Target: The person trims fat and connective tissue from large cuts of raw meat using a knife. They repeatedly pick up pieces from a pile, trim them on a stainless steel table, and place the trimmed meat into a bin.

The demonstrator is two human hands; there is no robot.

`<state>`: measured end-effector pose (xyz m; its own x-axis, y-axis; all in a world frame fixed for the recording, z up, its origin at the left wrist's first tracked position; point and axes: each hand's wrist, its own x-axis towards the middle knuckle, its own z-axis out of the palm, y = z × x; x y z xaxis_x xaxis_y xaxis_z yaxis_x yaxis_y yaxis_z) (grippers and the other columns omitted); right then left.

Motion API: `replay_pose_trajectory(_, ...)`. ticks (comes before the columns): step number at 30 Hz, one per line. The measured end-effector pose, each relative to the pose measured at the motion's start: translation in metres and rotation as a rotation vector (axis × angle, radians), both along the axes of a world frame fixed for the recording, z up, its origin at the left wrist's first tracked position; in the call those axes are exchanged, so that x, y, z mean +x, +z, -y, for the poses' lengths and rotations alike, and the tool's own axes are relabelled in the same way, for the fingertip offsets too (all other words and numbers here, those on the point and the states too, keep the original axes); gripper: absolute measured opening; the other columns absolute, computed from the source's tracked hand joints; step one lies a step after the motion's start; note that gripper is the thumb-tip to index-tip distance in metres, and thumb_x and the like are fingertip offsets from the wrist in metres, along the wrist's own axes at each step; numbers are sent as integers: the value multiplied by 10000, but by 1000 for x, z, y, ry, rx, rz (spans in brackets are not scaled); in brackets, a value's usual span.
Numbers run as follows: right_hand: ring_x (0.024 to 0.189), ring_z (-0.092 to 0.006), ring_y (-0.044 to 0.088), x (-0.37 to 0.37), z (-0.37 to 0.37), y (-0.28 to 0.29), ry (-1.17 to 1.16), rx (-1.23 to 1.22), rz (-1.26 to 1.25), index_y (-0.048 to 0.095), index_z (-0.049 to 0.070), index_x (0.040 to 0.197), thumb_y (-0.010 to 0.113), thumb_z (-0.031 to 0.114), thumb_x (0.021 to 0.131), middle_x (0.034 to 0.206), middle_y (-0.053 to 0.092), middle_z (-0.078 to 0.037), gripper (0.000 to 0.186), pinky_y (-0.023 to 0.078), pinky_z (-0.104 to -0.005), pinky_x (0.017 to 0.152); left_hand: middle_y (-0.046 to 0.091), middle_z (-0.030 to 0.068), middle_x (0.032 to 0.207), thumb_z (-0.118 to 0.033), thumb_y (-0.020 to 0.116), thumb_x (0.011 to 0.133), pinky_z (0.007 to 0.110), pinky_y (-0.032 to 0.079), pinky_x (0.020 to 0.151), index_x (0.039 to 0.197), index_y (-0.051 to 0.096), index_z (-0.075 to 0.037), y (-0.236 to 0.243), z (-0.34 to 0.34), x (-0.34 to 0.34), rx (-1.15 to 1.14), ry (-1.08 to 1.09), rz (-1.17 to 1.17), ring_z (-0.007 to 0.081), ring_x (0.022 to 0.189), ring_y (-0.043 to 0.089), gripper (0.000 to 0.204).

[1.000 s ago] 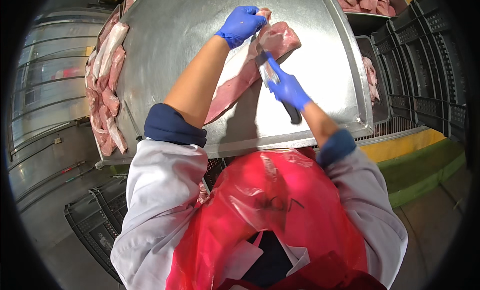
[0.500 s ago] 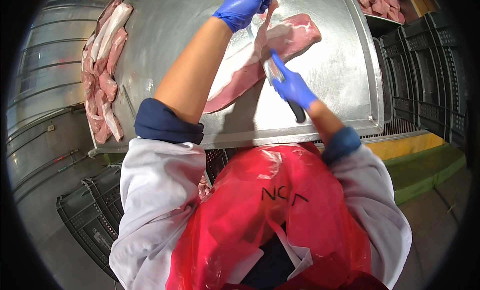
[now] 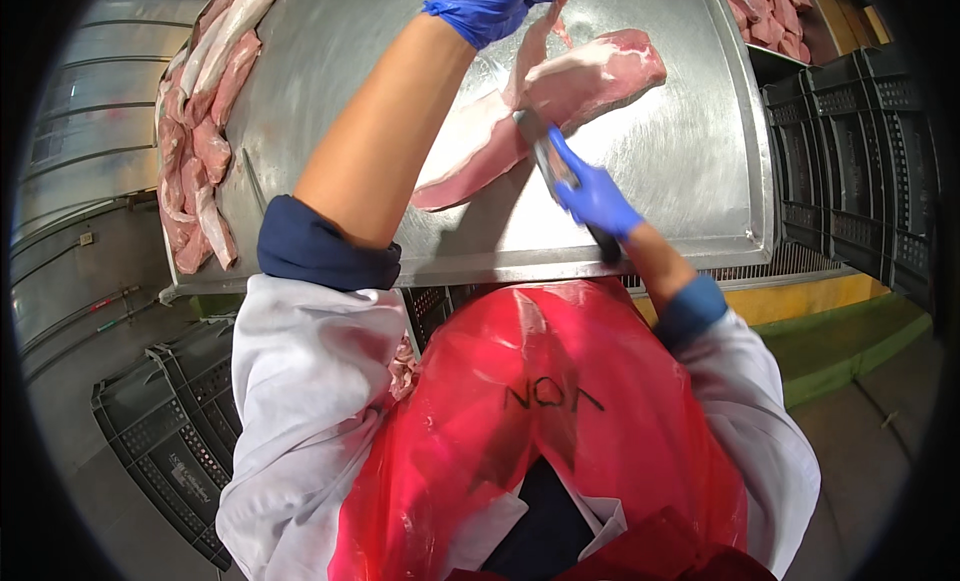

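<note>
On the metal tray (image 3: pixel 650 181) lies a long pink piece of meat (image 3: pixel 610 76) with white fat along its top, angled from lower left to upper right. My left hand (image 3: pixel 490 11) in a blue glove grips a thin strip of trimmed meat (image 3: pixel 530 56), pulled up toward the top edge and still touching the piece at its lower end. My right hand (image 3: pixel 600 196), also gloved, holds a dark-handled knife (image 3: pixel 533 133), its slightly blurred blade pointing up-left at the spot where strip and piece meet.
A row of meat pieces (image 3: pixel 210 151) lines the tray's left edge, beside a thin metal rod (image 3: pixel 250 176). More meat (image 3: pixel 765 16) fills a container at top right. Dark plastic crates (image 3: pixel 850 171) stand at the right, another crate (image 3: pixel 170 431) at lower left. A red apron covers my front.
My left hand has moved upward, lifting a longer strip away from the piece. My right hand with the knife has shifted right and slightly down. The tray and meat appear higher and farther right in view.
</note>
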<state>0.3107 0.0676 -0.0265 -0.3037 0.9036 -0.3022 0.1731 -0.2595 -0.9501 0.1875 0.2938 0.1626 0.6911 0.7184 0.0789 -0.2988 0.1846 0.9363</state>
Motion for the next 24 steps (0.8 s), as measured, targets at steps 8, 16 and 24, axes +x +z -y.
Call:
replay_pose_trajectory(8, 574, -219, 649, -24, 17, -3, 61, 5, 59, 174, 286, 1610, 498, 176, 921, 750, 673, -140, 769, 575, -355, 624, 458, -33, 672, -93, 544, 898, 241, 304, 520, 789, 572, -116, 33, 5, -36, 47, 104, -4, 79, 577, 392, 115)
replay_pose_trajectory(16, 494, -141, 572, -74, -28, 24, 41, -41, 137, 211, 334, 1598, 548, 104, 903, 677, 621, -77, 806, 539, -306, 530, 453, -35, 662, -81, 557, 899, 238, 307, 529, 777, 586, -114, 60, 17, -72, 46, 167, 47, 75, 584, 395, 130)
replay_pose_trajectory(24, 525, -200, 602, -101, -34, 24, 58, -27, 89, 197, 254, 1607, 493, 105, 867, 654, 607, -121, 811, 523, -339, 498, 452, -49, 682, -63, 557, 905, 218, 303, 524, 811, 594, -109, 92, 41, -71, 80, 179, 63, 59, 581, 388, 111)
